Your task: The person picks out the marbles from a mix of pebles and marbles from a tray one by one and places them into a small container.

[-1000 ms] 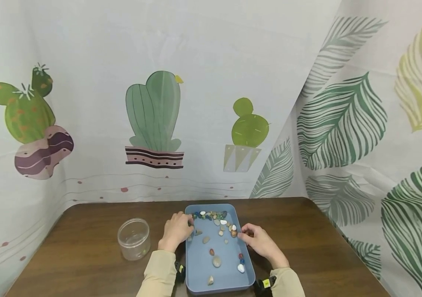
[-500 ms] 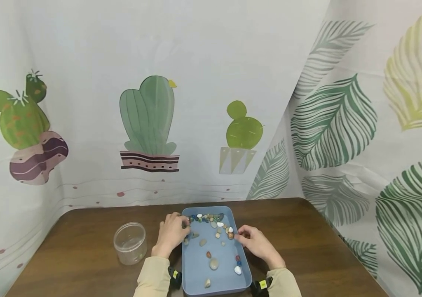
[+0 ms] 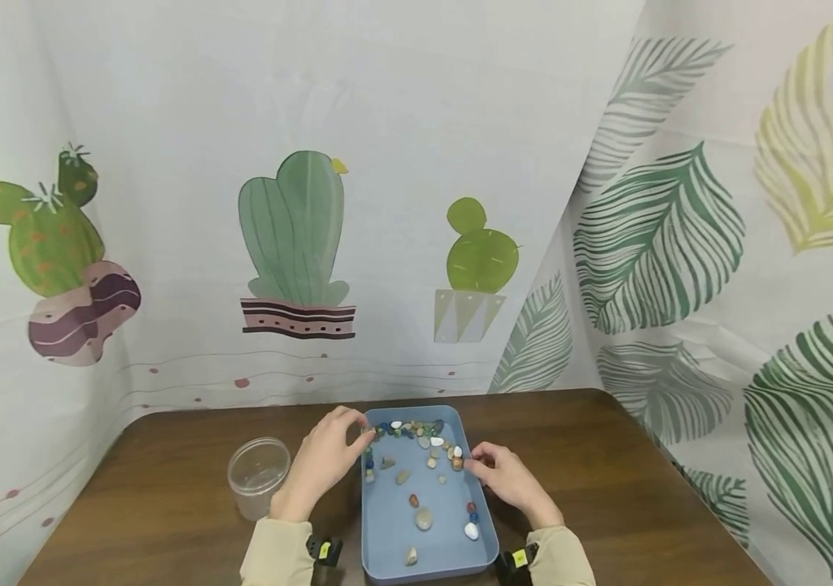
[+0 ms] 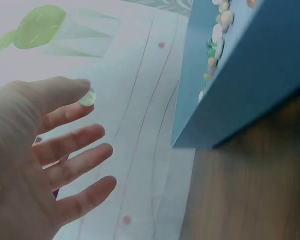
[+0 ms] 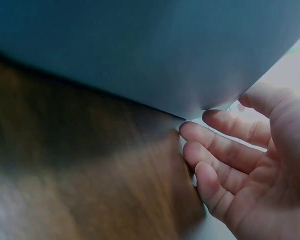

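In the left wrist view, my left hand pinches a clear glass marble with a yellow-green tint between thumb and index finger. The other fingers are spread. In the head view this hand hovers over the far left corner of a blue rectangular tray. Colored marbles and pebbles line the tray's far end, with some along both sides. My right hand rests its fingertips at the tray's right side, beside an orange-brown stone. Seen from the right wrist, its fingers lie loosely bent against the outer wall.
A clear round plastic jar stands on the brown wooden table, left of the tray. Loose pebbles lie mid-tray, including a large grey one and a reddish one. A printed cloth hangs behind the table.
My left hand has lifted from inside the tray's left side and moved toward its far left corner, uncovering stones along that edge. The right hand stays at the right side.
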A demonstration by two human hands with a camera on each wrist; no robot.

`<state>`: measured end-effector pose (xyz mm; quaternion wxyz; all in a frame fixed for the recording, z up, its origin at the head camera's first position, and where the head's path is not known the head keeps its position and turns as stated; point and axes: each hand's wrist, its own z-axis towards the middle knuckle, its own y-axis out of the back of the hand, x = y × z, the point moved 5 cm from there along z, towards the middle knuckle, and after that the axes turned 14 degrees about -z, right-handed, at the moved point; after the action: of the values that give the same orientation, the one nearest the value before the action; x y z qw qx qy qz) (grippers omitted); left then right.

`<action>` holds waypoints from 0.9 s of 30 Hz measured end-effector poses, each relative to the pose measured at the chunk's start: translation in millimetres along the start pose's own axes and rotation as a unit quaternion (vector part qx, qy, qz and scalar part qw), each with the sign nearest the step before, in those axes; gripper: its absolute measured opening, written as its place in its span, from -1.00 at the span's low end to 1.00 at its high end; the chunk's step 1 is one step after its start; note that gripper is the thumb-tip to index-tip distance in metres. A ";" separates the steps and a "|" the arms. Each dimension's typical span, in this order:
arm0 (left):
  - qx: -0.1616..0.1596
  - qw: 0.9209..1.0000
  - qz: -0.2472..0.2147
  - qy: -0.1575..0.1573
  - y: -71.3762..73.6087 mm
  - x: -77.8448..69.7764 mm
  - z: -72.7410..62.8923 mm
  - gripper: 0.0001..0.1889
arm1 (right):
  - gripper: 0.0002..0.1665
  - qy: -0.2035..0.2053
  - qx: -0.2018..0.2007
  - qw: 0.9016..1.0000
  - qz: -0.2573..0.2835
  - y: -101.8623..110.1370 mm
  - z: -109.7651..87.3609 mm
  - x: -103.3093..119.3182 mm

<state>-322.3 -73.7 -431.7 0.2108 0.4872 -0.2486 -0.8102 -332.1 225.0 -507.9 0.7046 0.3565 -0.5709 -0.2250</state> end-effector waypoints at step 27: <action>-0.037 0.997 0.069 -0.013 80.8 15.0 -35.5 -0.86 | -0.80 0.000 -0.010 1.000 0.004 -1.2 1.7 4.3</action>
<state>-289.1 -153.1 -407.1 0.2807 0.4501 -0.2544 -0.8086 -332.5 220.6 -505.9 0.7090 0.3468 -0.5701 -0.2281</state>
